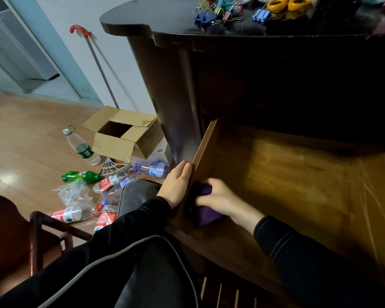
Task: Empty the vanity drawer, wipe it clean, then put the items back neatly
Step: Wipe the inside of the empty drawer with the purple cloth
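1. Right hand (218,196): inside the drawer at its near-left corner, fingers curled over a bunched purple cloth (206,215) and grasping it against the drawer floor, close to the left wall.
2. Left hand (176,185): outside the drawer, laid along the outer face of the left side wall with fingertips at its top edge. The fingers look fairly straight, bracing rather than clutching; the thumb's position is hidden.
3. Purple cloth: judged soft, light and limp. It will fold under pressure, so a full-palm hold on the bunched middle suits wiping better than a pinch at one edge. Crumpled as it is, it shows no clear long axis; the visible bulk trails from the hand toward the drawer's near end.
4. Drawer (298,185): pulled out of the vanity (142,23), mouth upward and no items visible inside. Its slide axis runs from the cabinet body toward the person. Judged stiff wood with a scuffed floor; best steadied at a side wall, as the left hand does.
5. Vanity top: binder clips (211,15) and yellow-handled items (287,3) lie there, apparently the removed contents.
6. Floor: open cardboard box (122,134) and scattered plastic bottles (82,147), well apart from the drawer.
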Tool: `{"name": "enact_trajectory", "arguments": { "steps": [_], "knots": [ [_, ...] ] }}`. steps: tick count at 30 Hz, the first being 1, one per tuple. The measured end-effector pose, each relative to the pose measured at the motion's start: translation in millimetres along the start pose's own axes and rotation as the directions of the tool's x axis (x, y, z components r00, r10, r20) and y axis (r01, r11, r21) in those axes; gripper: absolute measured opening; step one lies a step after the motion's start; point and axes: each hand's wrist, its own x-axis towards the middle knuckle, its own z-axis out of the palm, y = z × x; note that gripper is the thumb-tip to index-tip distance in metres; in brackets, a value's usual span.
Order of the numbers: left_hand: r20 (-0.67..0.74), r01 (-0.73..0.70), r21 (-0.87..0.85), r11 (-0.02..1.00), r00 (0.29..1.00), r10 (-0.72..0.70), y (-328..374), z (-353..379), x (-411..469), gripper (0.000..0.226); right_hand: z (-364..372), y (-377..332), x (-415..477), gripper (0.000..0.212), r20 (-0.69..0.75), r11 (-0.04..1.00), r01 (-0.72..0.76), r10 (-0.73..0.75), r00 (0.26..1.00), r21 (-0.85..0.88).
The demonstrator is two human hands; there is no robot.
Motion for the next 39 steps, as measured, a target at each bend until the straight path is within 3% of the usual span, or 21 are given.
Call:
{"name": "enact_trajectory", "arguments": {
  "steps": [4,8,12,16,21,28,30,32,35,39],
  "knots": [
    [0.006,0.006,0.016,1.000,1.000,-0.006,-1.5,-0.5,0.2,0.028,10.8,5.1,-5.4,0.028,0.025,0.995,-0.011,0.009,1.000,0.101],
    [-0.001,-0.002,0.010,1.000,1.000,0.002,-3.4,0.8,0.8,0.033,24.7,13.6,-4.0,0.048,0.099,0.972,-0.062,0.086,0.991,-0.225],
    [0.010,-0.010,0.032,0.999,1.000,0.010,-2.6,0.4,0.9,0.031,10.0,9.5,1.9,0.050,-0.106,0.885,-0.118,0.078,0.991,-0.451],
    [0.001,0.003,0.036,0.999,1.000,-0.003,-3.7,0.2,1.4,0.022,7.0,9.8,5.0,0.045,-0.274,0.860,-0.089,-0.060,0.960,-0.502],
    [-0.004,-0.002,0.020,1.000,1.000,0.002,-3.7,1.5,1.5,0.023,17.3,14.9,-1.8,0.067,-0.051,0.938,-0.009,-0.009,0.999,-0.346],
    [-0.006,0.030,0.008,1.000,1.000,-0.030,-4.2,2.7,3.6,0.024,31.0,14.1,-17.5,0.047,0.198,0.864,0.135,-0.042,0.979,-0.485],
    [-0.008,0.023,-0.002,1.000,1.000,-0.023,-4.8,3.1,3.7,0.028,23.3,6.9,-21.6,0.034,0.256,0.867,0.232,-0.126,0.958,-0.441],
    [-0.011,0.013,-0.015,1.000,1.000,-0.013,-5.7,3.3,4.6,0.028,15.0,-0.1,-26.3,0.019,0.245,0.887,0.302,-0.225,0.943,-0.348],
    [-0.005,0.026,-0.032,0.999,1.000,-0.026,-6.0,3.0,4.9,0.027,9.6,-1.3,-26.1,0.023,0.150,0.918,0.314,-0.284,0.947,-0.240],
    [0.002,0.000,-0.014,1.000,1.000,0.001,-6.4,2.7,3.9,0.031,9.3,3.2,-19.1,0.029,0.157,0.905,0.248,-0.205,0.966,-0.346]
  ]
}}
